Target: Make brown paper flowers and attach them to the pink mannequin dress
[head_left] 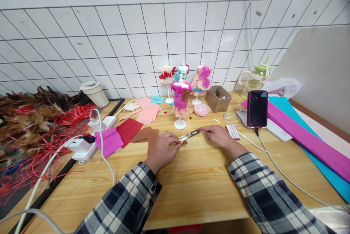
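Observation:
My left hand (164,149) is closed in a pinch on a small brown piece of crepe paper (185,142), low over the wooden table. Just beyond its fingertips lie thread snips (191,134), blades pointing left toward that hand. My right hand (218,136) rests on the table with the index finger stretched out, its tip at the handle end of the snips; its other fingers are partly hidden. Behind the snips stands a small white dress form (180,123) in a magenta paper top, peach skirt and brown flower. Brown paper sheets (144,135) lie beside my left hand.
More dressed forms (167,75) stand behind, near a cardboard box (218,99) and pink bowl (201,109). Left are red paper (128,132), a power strip (84,150) with cables and feathers (32,113). Right are a phone (257,108), its cable and long paper strips (308,132).

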The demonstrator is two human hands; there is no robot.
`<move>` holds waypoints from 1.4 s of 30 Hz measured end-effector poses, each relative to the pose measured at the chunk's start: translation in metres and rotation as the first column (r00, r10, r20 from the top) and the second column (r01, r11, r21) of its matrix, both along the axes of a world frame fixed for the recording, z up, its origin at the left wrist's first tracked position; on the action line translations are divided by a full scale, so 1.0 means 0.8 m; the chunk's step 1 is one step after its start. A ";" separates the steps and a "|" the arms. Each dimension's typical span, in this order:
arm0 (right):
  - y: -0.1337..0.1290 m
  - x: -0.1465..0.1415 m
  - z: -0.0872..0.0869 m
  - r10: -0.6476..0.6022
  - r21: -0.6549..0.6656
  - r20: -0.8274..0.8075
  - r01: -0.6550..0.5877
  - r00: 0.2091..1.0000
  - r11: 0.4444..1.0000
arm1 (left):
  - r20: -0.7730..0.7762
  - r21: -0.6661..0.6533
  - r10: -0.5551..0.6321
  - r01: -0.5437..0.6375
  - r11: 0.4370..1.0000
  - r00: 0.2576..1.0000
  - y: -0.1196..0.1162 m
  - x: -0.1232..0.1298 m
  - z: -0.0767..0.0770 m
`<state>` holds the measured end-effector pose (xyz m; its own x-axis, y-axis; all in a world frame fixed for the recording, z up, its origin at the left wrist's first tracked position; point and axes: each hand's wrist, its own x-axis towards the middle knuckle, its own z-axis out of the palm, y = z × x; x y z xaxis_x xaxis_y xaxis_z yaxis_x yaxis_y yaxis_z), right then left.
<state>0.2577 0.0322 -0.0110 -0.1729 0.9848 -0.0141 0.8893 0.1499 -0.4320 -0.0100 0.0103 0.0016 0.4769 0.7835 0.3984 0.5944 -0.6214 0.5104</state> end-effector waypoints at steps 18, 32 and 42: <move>-0.031 -0.058 0.020 -0.021 -0.112 -0.886 -0.170 0.464 0.979 | 0.227 -0.272 0.284 -0.219 0.937 0.932 0.005 0.007 -0.007; -0.050 -0.122 0.005 -0.309 -0.331 -0.938 -0.147 0.155 0.932 | 0.370 -0.421 0.374 -0.205 0.884 0.851 0.002 0.013 -0.001; -0.054 -0.139 0.003 -0.395 -0.399 -0.916 -0.043 0.075 0.916 | 0.381 -0.352 0.345 -0.211 0.912 0.858 -0.008 0.021 0.009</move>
<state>0.1462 -0.0108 -0.0087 -0.0699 0.9694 -0.2351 -0.3697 -0.2441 -0.8965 0.0065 0.0035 0.0086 0.0568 0.9674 0.2468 0.4020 -0.2485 0.8813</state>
